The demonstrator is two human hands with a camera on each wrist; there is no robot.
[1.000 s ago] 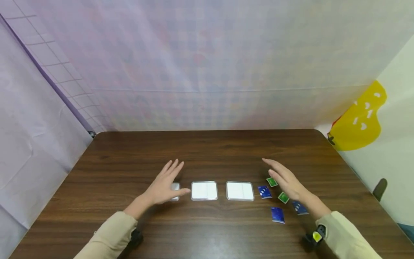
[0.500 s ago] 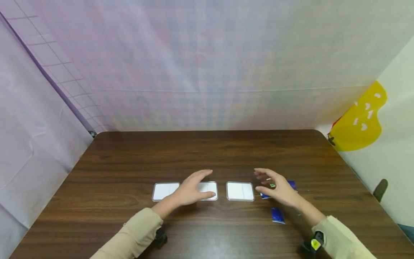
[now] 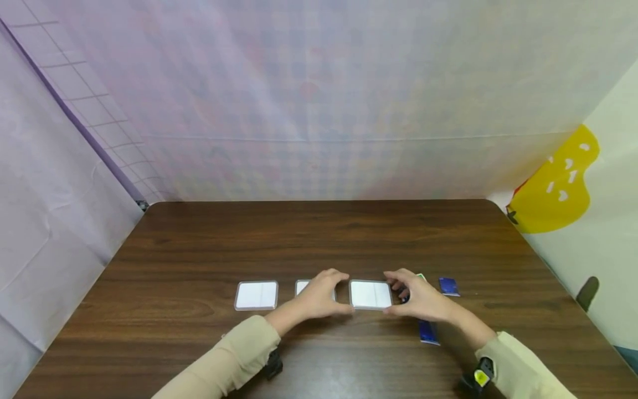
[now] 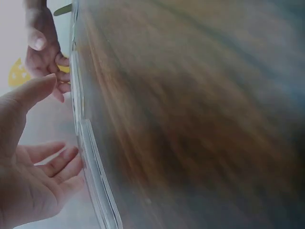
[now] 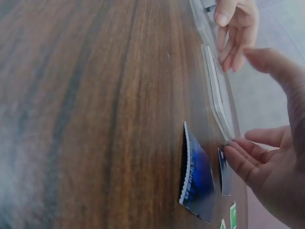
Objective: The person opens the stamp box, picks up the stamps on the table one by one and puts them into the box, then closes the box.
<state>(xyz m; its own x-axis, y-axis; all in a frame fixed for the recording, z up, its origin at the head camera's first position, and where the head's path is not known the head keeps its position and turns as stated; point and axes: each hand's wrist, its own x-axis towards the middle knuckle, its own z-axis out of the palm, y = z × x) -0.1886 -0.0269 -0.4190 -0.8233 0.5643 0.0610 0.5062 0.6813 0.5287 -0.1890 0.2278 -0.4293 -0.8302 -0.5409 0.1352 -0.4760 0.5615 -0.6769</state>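
Three flat clear-edged cases with white insides lie in a row on the table: a left case (image 3: 256,295), a middle case (image 3: 301,286) partly hidden by my left hand, and a right case (image 3: 371,294). My left hand (image 3: 319,296) is over the middle case, thumb and fingers spread apart, its fingertips right at the left side of the right case. From the other side my right hand (image 3: 421,299) reaches toward the same case, thumb near its lower right corner and fingers near its upper right corner. Neither hand grips anything.
Dark blue packets lie beside and beneath my right hand, one far packet (image 3: 449,286) and one near packet (image 3: 428,331). Small green pieces (image 5: 233,215) show below the hand in the right wrist view. A curtain (image 3: 309,100) hangs behind the brown table (image 3: 319,238).
My left hand has moved right, from over the left case to the right case's left side. The right hand has shifted left and lower toward that case, its fingers bending a little more.
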